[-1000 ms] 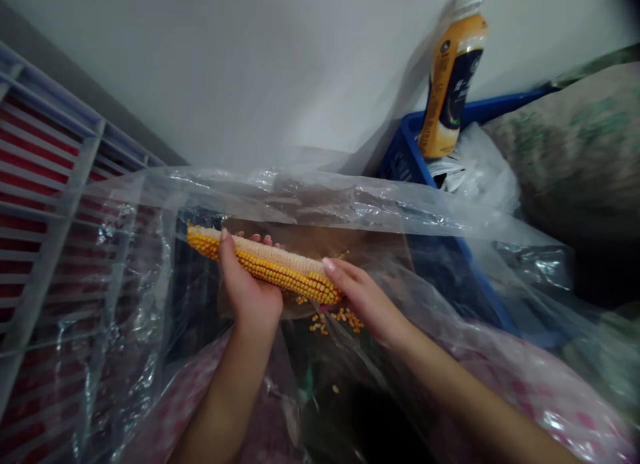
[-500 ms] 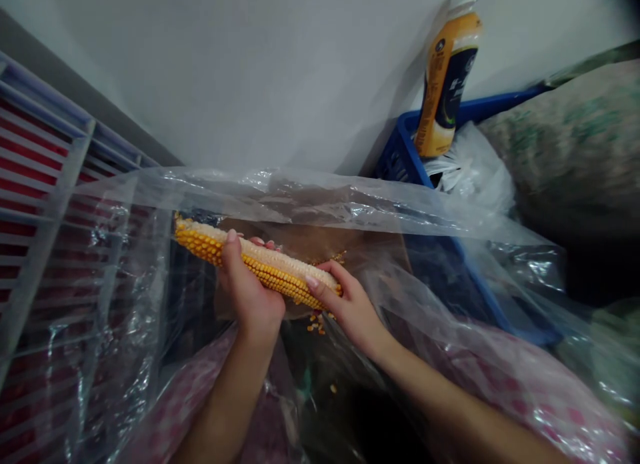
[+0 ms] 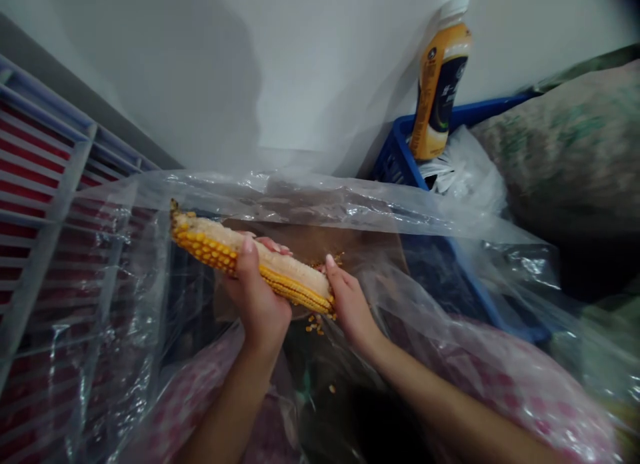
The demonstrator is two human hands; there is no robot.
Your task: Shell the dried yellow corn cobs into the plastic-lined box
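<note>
A partly shelled ear of corn [image 3: 287,284] lies slantwise across both my hands, its dark tip up at the left. Yellow kernels cover its near side, while the upper side is bare, pale cob. My left hand [image 3: 257,284] is wrapped round its middle, thumb on top and fingertips showing beyond the far side. At its right end, my right hand [image 3: 350,304] grips the cob, thumb pointing up and the other fingers largely hidden. Loose kernels [image 3: 315,325] lie below this end, inside a clear plastic bag [image 3: 400,297] spread open under the hands.
A slatted white rack [image 3: 60,204] with red behind it stands at the left. To the right, a blue basket [image 3: 400,141] holds an orange bottle [image 3: 440,91] and a white plastic bag [image 3: 473,174]. Beside it bulges a large patterned sack [image 3: 575,151]. A pale wall [image 3: 300,71] rises behind.
My right thumb has moved off the kernels and now stands upright at the cob's right end. My left hand has shifted slightly right along the ear, whose dark tip sits a little higher.
</note>
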